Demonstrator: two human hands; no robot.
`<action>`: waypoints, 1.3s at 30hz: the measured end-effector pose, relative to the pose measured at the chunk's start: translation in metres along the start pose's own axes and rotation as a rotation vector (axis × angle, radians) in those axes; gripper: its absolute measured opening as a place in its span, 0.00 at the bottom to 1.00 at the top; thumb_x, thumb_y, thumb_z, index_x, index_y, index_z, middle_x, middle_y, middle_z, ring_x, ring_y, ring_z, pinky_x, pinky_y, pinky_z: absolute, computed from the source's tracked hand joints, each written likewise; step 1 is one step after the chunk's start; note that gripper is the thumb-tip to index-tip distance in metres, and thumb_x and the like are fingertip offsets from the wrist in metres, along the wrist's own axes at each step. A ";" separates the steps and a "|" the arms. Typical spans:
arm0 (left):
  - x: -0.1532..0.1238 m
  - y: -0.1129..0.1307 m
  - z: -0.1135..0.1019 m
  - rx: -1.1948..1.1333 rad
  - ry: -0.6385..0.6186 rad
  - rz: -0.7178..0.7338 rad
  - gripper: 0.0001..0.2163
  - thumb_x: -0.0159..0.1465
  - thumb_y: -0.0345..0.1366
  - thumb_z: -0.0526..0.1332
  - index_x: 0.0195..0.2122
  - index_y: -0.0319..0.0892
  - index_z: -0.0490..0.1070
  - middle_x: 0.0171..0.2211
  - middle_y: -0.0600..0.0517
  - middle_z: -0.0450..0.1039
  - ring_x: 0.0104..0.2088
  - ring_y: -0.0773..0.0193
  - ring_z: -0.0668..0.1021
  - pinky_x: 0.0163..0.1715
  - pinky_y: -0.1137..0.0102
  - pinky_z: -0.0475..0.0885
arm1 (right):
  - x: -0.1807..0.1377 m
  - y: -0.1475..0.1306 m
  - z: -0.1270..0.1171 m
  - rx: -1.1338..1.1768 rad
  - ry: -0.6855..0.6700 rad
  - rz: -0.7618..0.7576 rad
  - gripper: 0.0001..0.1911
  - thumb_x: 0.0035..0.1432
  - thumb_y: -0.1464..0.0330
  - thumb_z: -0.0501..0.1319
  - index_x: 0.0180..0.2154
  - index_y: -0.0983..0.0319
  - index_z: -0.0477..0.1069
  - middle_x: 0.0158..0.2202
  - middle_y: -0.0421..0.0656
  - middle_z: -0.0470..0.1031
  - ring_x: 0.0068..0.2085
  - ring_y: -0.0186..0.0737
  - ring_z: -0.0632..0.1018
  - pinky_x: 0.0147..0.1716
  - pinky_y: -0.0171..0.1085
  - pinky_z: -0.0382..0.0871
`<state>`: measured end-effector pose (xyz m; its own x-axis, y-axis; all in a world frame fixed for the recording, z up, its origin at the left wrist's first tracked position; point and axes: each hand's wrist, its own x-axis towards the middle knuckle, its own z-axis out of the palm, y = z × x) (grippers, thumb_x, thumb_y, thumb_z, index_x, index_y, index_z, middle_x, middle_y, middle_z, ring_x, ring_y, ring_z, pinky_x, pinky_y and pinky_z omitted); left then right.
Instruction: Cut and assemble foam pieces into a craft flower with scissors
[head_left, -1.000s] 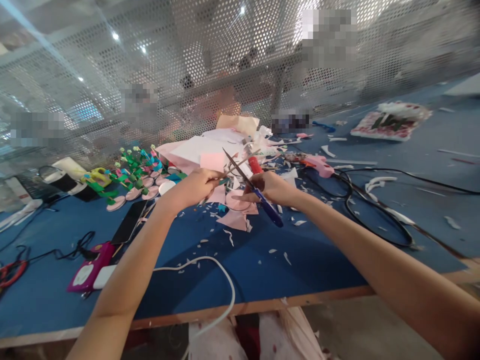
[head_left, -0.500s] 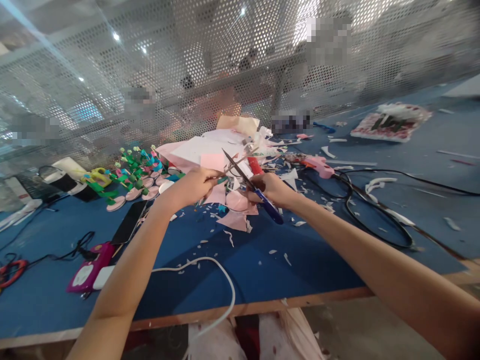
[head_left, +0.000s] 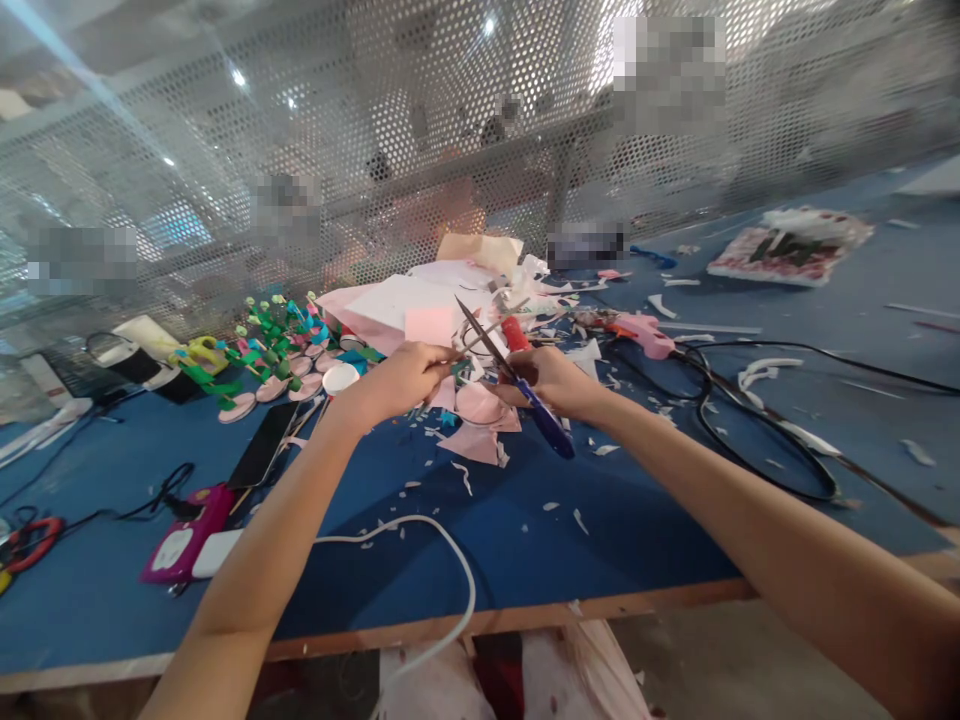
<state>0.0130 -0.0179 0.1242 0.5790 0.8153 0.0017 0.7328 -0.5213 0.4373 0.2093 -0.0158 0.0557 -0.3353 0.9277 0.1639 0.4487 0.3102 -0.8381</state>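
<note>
My left hand (head_left: 416, 378) is closed in a pinch above the paper scraps. From its fingertips a thin light-brown strip (head_left: 511, 314) reaches up to the right; whether it is a stick or paper I cannot tell. My right hand (head_left: 551, 382) is wrapped round scissors with dark blades and a blue handle (head_left: 551, 428). The blades (head_left: 478, 325) point up and left, crossing the strip in view; whether they touch it I cannot tell. Beneath the hands lie a pink paper disc (head_left: 480, 402) and a pink paper piece (head_left: 474, 444).
Craft plants on pink bases (head_left: 274, 388), a white round lid (head_left: 340, 377) and a black phone (head_left: 262, 445) lie left. A pink glue gun (head_left: 645, 334) with black cable is right. Paper sheets (head_left: 382, 303) lie behind; a white cable (head_left: 457, 570) crosses the front.
The whole view has shifted slightly. A small green bit seen at my left fingertips earlier no longer shows. Both hands keep nearly the same pose, and the scissors stay in my right hand.
</note>
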 end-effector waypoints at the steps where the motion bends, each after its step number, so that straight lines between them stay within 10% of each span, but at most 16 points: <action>1: -0.001 -0.001 -0.002 -0.001 0.012 0.002 0.14 0.60 0.29 0.49 0.40 0.35 0.72 0.16 0.54 0.66 0.19 0.71 0.67 0.26 0.76 0.63 | 0.001 0.002 0.001 0.016 0.008 0.000 0.17 0.39 0.57 0.63 0.19 0.64 0.62 0.17 0.37 0.59 0.21 0.29 0.61 0.20 0.32 0.53; 39: -0.004 0.000 -0.006 0.003 0.010 -0.003 0.13 0.60 0.30 0.48 0.38 0.35 0.71 0.17 0.53 0.67 0.18 0.72 0.66 0.23 0.76 0.61 | 0.001 0.004 0.006 0.140 0.015 0.022 0.16 0.39 0.59 0.65 0.19 0.63 0.63 0.19 0.40 0.67 0.24 0.35 0.70 0.23 0.33 0.61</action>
<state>0.0084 -0.0197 0.1296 0.5737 0.8190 0.0092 0.7354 -0.5200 0.4345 0.2055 -0.0154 0.0496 -0.3136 0.9374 0.1517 0.3353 0.2588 -0.9059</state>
